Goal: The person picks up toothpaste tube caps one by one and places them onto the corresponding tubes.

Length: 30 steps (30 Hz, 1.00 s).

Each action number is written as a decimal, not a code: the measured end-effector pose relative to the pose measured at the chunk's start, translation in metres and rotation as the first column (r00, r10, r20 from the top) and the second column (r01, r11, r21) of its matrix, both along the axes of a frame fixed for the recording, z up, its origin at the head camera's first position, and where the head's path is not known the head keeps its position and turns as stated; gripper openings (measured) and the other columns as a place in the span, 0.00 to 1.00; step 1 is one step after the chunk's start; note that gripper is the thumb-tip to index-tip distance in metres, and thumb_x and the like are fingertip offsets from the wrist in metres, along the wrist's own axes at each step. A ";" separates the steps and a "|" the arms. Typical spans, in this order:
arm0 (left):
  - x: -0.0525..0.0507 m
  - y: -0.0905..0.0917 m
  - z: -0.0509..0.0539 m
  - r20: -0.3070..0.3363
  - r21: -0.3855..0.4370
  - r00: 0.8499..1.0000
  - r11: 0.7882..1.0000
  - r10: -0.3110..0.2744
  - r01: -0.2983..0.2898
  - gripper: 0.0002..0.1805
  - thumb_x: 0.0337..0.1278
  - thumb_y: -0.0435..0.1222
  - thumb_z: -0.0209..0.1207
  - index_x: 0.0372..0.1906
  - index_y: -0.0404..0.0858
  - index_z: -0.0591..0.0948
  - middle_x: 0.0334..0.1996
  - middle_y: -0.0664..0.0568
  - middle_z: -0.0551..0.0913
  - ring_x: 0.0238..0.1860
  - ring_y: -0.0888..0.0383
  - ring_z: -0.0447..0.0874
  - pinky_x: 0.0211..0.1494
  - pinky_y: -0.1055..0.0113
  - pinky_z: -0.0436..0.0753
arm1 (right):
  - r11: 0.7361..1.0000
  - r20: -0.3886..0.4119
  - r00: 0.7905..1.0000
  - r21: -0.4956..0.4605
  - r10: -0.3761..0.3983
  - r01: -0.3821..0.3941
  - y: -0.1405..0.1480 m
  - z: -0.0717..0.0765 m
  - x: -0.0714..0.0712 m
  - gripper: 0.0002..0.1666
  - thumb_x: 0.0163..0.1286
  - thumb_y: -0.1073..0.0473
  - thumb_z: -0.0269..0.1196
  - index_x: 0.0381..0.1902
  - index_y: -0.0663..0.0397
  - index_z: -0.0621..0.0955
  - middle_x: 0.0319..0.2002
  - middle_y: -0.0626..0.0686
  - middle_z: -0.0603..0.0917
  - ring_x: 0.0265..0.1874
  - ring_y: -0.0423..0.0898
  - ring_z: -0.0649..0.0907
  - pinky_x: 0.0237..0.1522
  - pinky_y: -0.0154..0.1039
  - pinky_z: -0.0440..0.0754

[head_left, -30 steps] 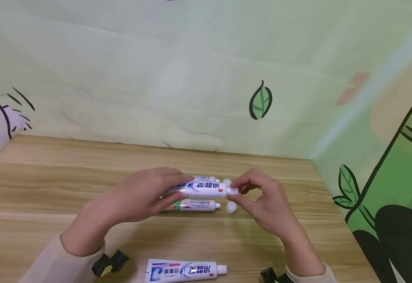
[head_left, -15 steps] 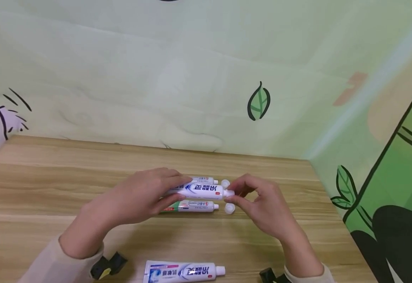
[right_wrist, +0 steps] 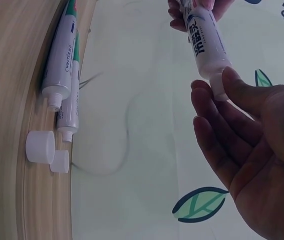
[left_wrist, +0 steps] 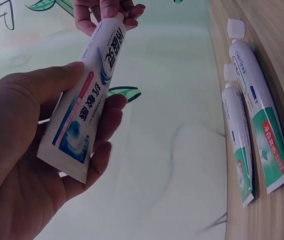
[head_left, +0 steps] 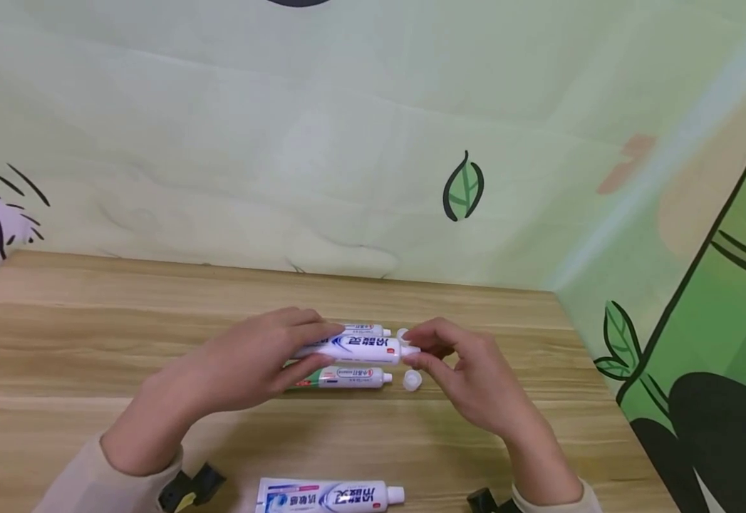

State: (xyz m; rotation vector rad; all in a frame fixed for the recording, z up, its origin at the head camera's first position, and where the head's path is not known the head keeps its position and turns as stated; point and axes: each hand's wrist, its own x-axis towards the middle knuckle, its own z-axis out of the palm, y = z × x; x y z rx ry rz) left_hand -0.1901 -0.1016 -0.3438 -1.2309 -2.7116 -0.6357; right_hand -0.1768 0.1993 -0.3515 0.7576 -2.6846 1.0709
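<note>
A blue-and-white toothpaste tube (head_left: 366,349) is held above the table, its white cap (right_wrist: 218,87) pointing right. The left hand (head_left: 238,363) grips the tube's body between thumb and fingers; in the left wrist view the hand (left_wrist: 26,135) wraps round the flat-ended tube (left_wrist: 84,107). With thumb and fingertips the right hand (head_left: 475,370) pinches the cap. Behind and in front of the held tube lie two green-and-white tubes (head_left: 355,377), partly hidden by it and the left hand. Their nozzles are uncapped, and two loose white caps (right_wrist: 40,147) stand close by.
Another blue-and-white tube (head_left: 328,496) with its cap on lies near the front edge of the view on the wooden table (head_left: 90,342). A wall covering (head_left: 251,157) printed with leaves and cartoon shapes rises behind and at the right.
The head view has shifted slightly. Both hands stay on the same tube, and the right fingers have altered their pose a little at the cap.
</note>
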 end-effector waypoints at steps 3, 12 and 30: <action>0.000 0.000 -0.001 0.030 0.021 1.000 1.000 0.007 -0.008 0.22 0.76 0.44 0.58 0.67 0.40 0.80 0.50 0.55 0.84 0.45 0.63 0.78 0.51 0.61 0.84 | 1.000 0.011 1.000 -0.001 0.006 -0.006 0.000 0.000 0.000 0.11 0.71 0.59 0.69 0.51 0.45 0.84 0.39 0.41 0.91 0.35 0.36 0.86 0.29 0.34 0.81; 0.001 0.000 -0.004 0.016 0.058 1.000 0.998 0.008 -0.009 0.23 0.76 0.45 0.58 0.68 0.40 0.80 0.49 0.54 0.84 0.46 0.62 0.78 0.51 0.60 0.83 | 0.994 0.041 0.996 -0.076 0.082 -0.079 0.002 -0.004 -0.001 0.10 0.74 0.63 0.65 0.51 0.53 0.81 0.37 0.46 0.90 0.33 0.39 0.88 0.31 0.34 0.82; 0.000 0.003 -0.001 -0.011 0.085 1.000 0.996 0.028 -0.027 0.23 0.74 0.48 0.60 0.65 0.41 0.82 0.47 0.57 0.83 0.45 0.63 0.77 0.51 0.62 0.82 | 0.997 0.023 0.999 -0.078 0.023 -0.021 0.002 0.000 0.001 0.12 0.66 0.65 0.72 0.43 0.49 0.81 0.38 0.45 0.91 0.35 0.39 0.87 0.39 0.36 0.86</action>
